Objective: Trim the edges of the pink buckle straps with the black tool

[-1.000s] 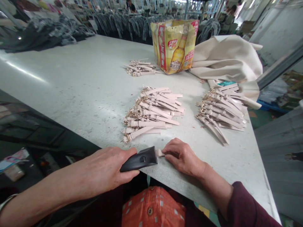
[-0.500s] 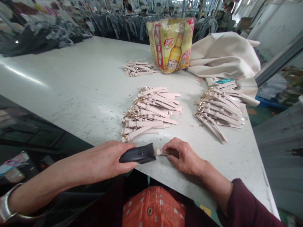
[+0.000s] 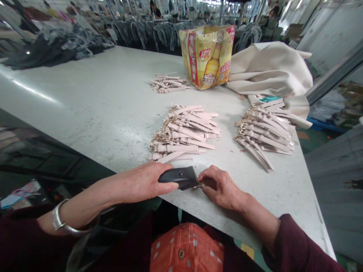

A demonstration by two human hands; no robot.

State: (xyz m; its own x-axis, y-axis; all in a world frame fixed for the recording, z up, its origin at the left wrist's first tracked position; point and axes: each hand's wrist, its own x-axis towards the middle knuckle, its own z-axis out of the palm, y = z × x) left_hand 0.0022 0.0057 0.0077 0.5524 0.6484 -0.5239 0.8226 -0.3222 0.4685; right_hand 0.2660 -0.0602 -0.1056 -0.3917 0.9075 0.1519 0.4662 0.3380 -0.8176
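Observation:
My left hand (image 3: 154, 183) is wrapped round a black wedge-shaped handheld object (image 3: 183, 178) with a small round button on top; its exact kind is unclear. The object's wide end faces right, close to my right hand (image 3: 222, 187). Between thumb and fingers, my right hand pinches a small pale buckle strap (image 3: 200, 185); only its metal end shows, at the black object's wide end, and whether they touch is unclear. Just beyond my hands lies a pile of pale pink buckle straps (image 3: 187, 132), gold buckles facing left.
Another strap pile (image 3: 263, 132) lies at the right, a smaller one (image 3: 167, 83) farther back. Behind them stand a yellow beer carton (image 3: 208, 60) and beige folded material (image 3: 272, 68). Dark wrapped items (image 3: 56, 45) sit at far left. The table's front edge (image 3: 113, 172) runs under my left forearm.
My left hand has moved right and slightly up with the black object, bringing its wide end up to the strap in my right hand. My right hand has barely moved.

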